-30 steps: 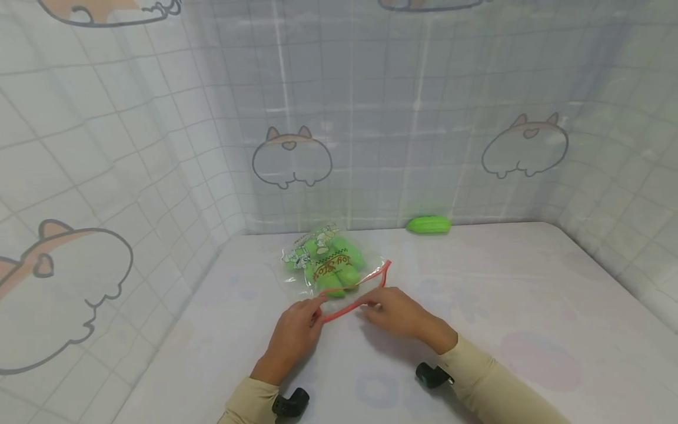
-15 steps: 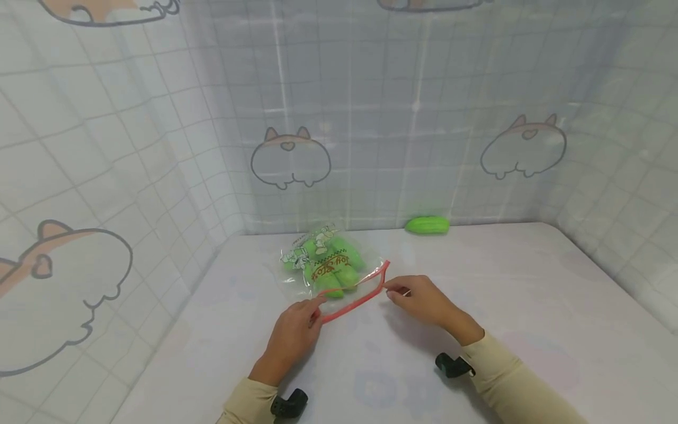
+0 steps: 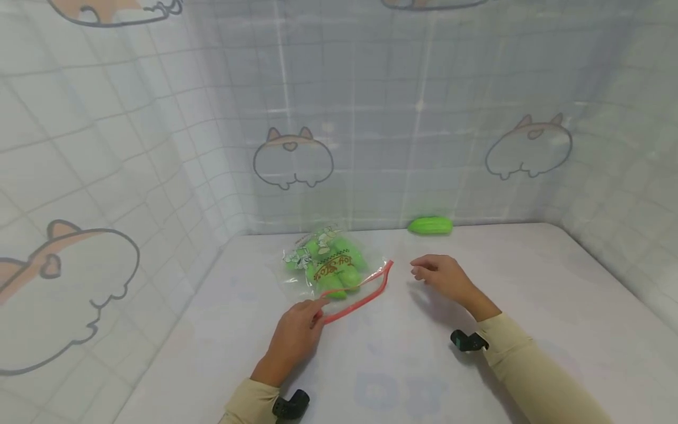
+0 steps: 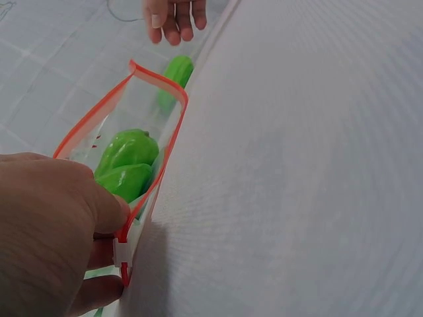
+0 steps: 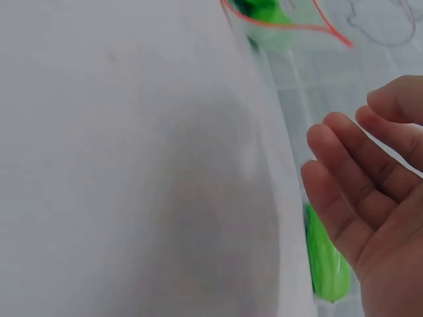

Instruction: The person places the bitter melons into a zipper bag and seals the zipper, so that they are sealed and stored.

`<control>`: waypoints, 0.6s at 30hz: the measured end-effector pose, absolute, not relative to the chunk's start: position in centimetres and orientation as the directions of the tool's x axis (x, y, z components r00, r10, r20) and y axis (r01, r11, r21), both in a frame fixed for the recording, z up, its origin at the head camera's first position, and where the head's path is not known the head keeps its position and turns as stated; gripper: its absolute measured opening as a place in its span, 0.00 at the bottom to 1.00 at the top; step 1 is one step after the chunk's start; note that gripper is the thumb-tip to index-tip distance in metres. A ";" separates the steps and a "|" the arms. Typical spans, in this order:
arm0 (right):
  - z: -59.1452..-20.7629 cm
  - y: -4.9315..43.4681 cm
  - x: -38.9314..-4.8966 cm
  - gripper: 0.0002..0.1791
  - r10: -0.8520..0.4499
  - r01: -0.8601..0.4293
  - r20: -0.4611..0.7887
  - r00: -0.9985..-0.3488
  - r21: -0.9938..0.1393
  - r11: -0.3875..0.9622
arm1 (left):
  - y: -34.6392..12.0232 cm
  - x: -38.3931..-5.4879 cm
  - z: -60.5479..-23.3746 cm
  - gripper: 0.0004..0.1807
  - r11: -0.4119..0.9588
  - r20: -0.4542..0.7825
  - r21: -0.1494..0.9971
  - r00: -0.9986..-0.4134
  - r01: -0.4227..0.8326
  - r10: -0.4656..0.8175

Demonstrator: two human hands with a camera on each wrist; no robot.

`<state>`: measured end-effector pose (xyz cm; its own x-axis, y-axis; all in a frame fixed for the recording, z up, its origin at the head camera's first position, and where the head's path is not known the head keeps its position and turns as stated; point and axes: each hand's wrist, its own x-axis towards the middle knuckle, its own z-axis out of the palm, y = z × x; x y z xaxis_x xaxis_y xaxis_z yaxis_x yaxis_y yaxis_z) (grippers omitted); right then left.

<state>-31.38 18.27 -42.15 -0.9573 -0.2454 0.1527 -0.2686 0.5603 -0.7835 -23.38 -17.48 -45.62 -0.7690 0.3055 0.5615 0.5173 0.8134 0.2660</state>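
A clear zip bag (image 3: 296,285) printed with "Toy Story" lies on the table, its red-edged mouth (image 4: 173,135) gaping. Several glossy green, pepper-like pieces (image 4: 129,155) are inside. My left hand (image 3: 296,330) pinches the near left end of the red zip edge, beside a small white slider (image 4: 122,253). Some of its fingers are hidden behind the bag in the left wrist view. My right hand (image 3: 447,281) hovers to the right of the bag, apart from it, its fingers loosely bent and holding nothing. Behind it lies a long, ribbed green vegetable-like piece (image 3: 430,225).
The white table (image 3: 371,377) meets a grid-patterned curtain (image 3: 371,118) with cartoon animal prints at the back and sides. The long green piece sits against the table's back edge. Dark wrist cameras (image 3: 291,405) hang below both cuffs.
My right hand has slid along the red zip edge toward its right end, then left it and moved right and away from me. My left hand has kept its hold.
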 end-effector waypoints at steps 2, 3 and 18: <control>-42.1 18.8 -31.9 0.18 -0.228 -0.253 0.147 -0.962 -0.791 0.558 | -17.5 -23.4 -45.6 0.19 0.814 0.566 0.265 -0.767 0.517 0.303; -42.1 19.1 -32.2 0.18 -0.217 -0.244 0.145 -0.965 -0.795 0.556 | -17.5 -23.4 -45.6 0.19 0.812 0.573 0.262 -0.761 0.522 0.304; -43.1 23.4 -35.1 0.21 -0.035 -0.092 0.086 -0.996 -0.876 0.473 | -17.7 -23.7 -45.9 0.13 0.816 0.570 0.247 -0.759 0.523 0.314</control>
<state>-35.12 23.42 -43.06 -0.9957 -0.0347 0.0856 -0.0918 0.4733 -0.8761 -23.66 -17.74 -45.87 -0.7592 0.3137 0.5703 0.5229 0.8157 0.2474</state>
